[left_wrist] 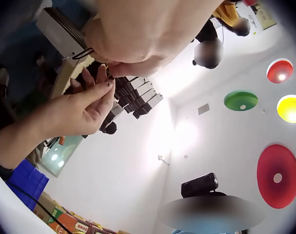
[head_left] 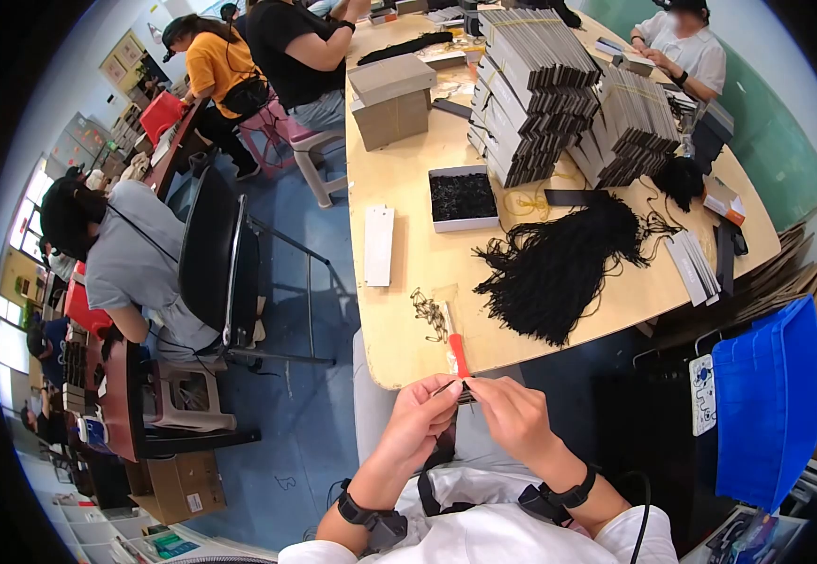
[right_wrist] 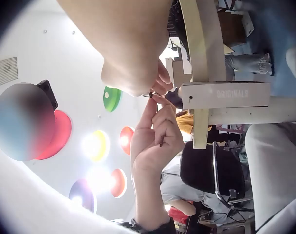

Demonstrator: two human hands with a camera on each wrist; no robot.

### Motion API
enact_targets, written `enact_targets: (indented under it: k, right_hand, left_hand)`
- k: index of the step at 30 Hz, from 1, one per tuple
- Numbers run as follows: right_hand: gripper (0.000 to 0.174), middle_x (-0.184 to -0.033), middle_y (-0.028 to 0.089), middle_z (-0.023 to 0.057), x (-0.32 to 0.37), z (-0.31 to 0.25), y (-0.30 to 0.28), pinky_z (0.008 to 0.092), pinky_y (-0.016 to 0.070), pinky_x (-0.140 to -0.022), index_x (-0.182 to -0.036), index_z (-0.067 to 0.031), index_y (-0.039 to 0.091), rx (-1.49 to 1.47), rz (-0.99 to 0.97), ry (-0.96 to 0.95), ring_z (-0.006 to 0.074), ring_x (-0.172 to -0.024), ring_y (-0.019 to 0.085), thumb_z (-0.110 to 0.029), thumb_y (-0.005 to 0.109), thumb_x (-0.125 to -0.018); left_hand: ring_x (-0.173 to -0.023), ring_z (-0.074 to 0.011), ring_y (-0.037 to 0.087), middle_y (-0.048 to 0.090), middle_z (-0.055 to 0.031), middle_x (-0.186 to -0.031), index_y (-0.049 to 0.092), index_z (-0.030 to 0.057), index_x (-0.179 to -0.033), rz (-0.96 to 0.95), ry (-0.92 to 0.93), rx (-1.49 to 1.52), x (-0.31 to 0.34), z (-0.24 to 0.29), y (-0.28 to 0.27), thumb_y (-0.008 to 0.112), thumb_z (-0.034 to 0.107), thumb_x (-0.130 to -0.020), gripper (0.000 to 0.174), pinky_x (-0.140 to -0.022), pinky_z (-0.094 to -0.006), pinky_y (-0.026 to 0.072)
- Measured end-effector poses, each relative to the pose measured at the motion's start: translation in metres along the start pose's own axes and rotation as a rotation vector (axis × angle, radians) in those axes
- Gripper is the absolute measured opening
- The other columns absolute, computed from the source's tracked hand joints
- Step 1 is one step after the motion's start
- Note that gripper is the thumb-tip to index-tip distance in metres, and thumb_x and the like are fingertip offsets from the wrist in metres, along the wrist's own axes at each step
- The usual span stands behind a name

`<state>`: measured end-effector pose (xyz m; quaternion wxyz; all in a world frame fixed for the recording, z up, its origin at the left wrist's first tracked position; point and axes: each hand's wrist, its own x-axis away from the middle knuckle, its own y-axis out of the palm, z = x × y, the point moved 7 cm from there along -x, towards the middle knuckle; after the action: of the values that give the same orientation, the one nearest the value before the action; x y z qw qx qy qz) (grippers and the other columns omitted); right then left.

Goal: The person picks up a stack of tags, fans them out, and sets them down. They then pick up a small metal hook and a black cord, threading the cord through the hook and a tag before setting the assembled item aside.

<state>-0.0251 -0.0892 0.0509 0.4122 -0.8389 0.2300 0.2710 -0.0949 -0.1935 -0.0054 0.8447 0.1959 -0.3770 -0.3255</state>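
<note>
Both hands meet in front of the body at the table's near edge. My left hand [head_left: 416, 420] pinches a thin black cord [left_wrist: 83, 53], which forms a small loop beside the fingers in the left wrist view. My right hand [head_left: 518, 419] pinches the same cord from the other side, fingertips right at the left ones. In the right wrist view a dark bit of cord pokes out below the left fingers. Close beyond the hands lies a red-handled tool [head_left: 456, 355]. A grey box printed ORIGINALS [right_wrist: 226, 95] shows near the hands and table edge.
On the table [head_left: 408, 362] lie small metal pieces [head_left: 427, 315], a bundle of black cords [head_left: 559, 268], a tray of black bits [head_left: 463, 197] and a flat light-grey box [head_left: 379, 246]. Tall stacks of grey boxes [head_left: 535, 94] stand farther back. A blue bin [head_left: 765, 404] is at right.
</note>
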Motion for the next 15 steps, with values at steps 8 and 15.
enact_targets:
  k: [8,15]
  right_hand:
    - [0.029,-0.085,0.067,0.0097,0.0013,0.002,-0.0024,0.0311,0.05,-0.051,-0.1,0.0018,0.063,-0.013,0.037,-0.01,0.0219,-0.061,0.063,0.004,0.068,-0.072]
    - [0.02,-0.075,0.063,0.008,-0.003,0.0087,-0.0042,0.0326,0.0473,-0.049,-0.091,-0.0015,0.06,0.025,0.036,-0.045,0.0236,-0.059,0.061,0.005,0.066,-0.073]
  left_hand:
    - [-0.049,0.002,0.03,0.046,0.0104,-0.064,0.063,0.0016,-0.1,0.028,0.027,0.006,0.0023,-0.0004,0.0025,0.062,0.011,-0.092,0.012,-0.042,-0.0167,0.0196]
    - [-0.048,0.0014,0.028,0.043,0.01,-0.062,0.061,0.0007,-0.098,0.05,0.049,-0.04,0.0031,-0.0027,0.0061,0.062,0.012,-0.092,0.013,-0.042,-0.0176,0.0187]
